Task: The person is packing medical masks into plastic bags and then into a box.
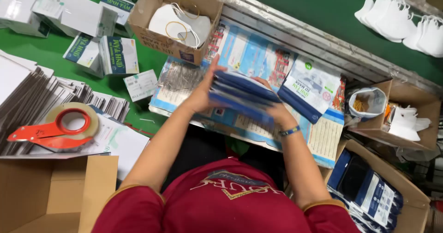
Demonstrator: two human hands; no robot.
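Currently both hands grip a stack of blue packets (242,96) above the bench (27,48): left hand (203,94) clasps one end, right hand (277,110) the other. Risk: the slick stack could fan out and slip between the hands, scattering onto loose packets (311,87) beside.

tape dispenser (55,129) left on flat cartons (27,99) | mask box (177,18) behind packet stack (242,96) | pouch box (406,200) right

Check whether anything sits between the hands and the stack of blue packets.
Nothing visible does. The left hand and right hand press directly on opposite ends of the stack of blue packets, held above the paper-covered table.
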